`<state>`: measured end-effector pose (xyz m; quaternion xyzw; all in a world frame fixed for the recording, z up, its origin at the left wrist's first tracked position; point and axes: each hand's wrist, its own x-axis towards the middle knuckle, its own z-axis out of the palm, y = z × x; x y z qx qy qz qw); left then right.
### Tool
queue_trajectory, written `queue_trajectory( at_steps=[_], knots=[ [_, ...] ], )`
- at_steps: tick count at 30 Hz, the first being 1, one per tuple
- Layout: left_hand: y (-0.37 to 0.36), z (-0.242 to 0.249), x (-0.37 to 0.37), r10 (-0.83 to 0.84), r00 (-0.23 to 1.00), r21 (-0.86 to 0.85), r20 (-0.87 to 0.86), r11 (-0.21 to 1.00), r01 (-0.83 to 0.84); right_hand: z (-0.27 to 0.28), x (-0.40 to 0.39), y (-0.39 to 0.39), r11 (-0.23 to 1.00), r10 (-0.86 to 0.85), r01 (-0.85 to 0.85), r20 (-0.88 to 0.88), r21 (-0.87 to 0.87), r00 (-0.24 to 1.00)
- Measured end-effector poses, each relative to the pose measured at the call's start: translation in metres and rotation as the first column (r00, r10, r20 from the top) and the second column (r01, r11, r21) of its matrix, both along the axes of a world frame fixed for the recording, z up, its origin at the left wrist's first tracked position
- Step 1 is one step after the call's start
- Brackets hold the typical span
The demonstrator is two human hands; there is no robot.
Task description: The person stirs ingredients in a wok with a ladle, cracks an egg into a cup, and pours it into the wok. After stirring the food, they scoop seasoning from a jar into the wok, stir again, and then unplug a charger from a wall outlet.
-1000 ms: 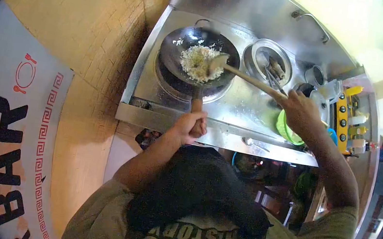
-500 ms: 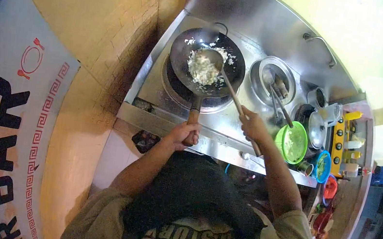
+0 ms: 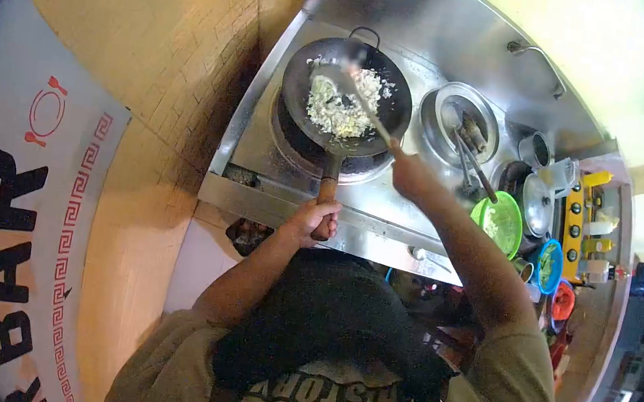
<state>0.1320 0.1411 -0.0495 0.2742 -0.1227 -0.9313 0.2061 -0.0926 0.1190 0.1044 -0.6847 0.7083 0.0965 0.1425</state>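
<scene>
My left hand (image 3: pixel 314 221) is closed around the wooden handle of a dark wok (image 3: pixel 296 90) on the stove. Inside the wok lies loose, pale chopped food (image 3: pixel 350 119), with white grains and some yellow bits; its exact kind is hard to tell. My right hand (image 3: pixel 414 176) grips the wooden handle of a long wok ladle (image 3: pixel 371 113). The ladle's metal head reaches into the wok, at the left part of the food, and is somewhat blurred.
Right of the wok stands a metal pot (image 3: pixel 431 126) with long-handled utensils in it. A green bowl (image 3: pixel 509 227), a blue basket (image 3: pixel 549 270), a lidded pot (image 3: pixel 536 202) and a red container (image 3: pixel 563 301) line the right side. A steel splashback (image 3: pixel 422 18) rises behind, a tan wall (image 3: pixel 164 96) to the left.
My right hand has moved forward and left, pushing the ladle head to the wok's far left. The food is spread more widely. My left hand keeps its hold on the wok handle.
</scene>
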Motion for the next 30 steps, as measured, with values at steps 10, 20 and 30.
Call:
queue_trajectory(
  at_steps=[10, 20, 30],
  knots=[
    [-0.022, -0.002, 0.009, -0.103, 0.971, -0.023, 0.216, 0.994, 0.110, 0.002, 0.035, 0.013, 0.999, 0.010, -0.018, -0.167, -0.043, 0.986],
    [0.015, 0.065, -0.024, -0.039, 0.998, 0.006, 0.048, 0.999, 0.039, 0.129, -0.052, 0.065, 0.979, 0.202, -0.190, -0.539, 0.079, 0.817],
    [0.011, 0.030, -0.006, 0.058, 0.995, 0.088, -0.080, 0.995, -0.051, 0.017, -0.059, 0.035, 0.978, -0.145, 0.137, -0.036, -0.156, 0.989]
  ],
)
